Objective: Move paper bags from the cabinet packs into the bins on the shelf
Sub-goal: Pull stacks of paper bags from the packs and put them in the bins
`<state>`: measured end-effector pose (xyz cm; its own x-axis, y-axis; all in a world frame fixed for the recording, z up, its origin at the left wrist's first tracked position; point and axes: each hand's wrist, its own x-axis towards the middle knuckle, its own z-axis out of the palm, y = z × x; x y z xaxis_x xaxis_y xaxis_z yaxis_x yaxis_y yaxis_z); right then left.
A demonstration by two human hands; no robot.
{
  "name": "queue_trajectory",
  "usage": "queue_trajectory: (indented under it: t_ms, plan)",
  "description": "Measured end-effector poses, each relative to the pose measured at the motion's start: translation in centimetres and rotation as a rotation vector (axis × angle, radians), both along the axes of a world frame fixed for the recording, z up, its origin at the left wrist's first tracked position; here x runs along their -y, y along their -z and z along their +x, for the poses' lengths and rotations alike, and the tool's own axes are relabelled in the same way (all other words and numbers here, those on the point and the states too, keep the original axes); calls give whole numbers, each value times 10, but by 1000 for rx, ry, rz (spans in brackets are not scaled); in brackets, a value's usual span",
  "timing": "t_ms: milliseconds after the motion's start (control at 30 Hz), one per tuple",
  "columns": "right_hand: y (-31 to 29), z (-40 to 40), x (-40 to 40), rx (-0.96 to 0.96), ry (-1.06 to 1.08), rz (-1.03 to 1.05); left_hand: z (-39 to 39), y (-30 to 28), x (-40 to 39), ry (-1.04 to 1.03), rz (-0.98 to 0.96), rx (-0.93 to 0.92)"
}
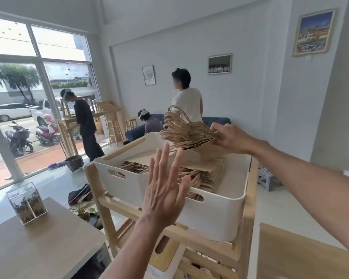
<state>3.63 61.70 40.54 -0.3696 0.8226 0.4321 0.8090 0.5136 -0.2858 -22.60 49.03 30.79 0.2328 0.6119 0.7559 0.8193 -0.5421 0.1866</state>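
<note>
A white bin (214,212) sits on top of a light wooden shelf (244,234). Inside it lie stacks of flat brown paper bags (208,170) with twisted handles. My right hand (230,137) grips a bundle of brown paper bags (187,133) above the far side of the bin, their handles fanning out to the left. My left hand (165,190) hovers in front of the bin's near wall with its fingers straight and spread, holding nothing. A second white bin (165,256) shows on the shelf level below.
A wooden table (38,242) at the lower left carries a clear box (26,204). A wooden cabinet top (302,254) is at the lower right. Three people stand or sit by the window and sofa behind the shelf. A small grey stool (268,178) stands on the floor to the right.
</note>
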Motion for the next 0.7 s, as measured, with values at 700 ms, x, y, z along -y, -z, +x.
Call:
queue_trajectory:
  t_ms: [700]
  plan:
    - [0,-46,2,884,208,24,0,4,-2,-20,-42,19]
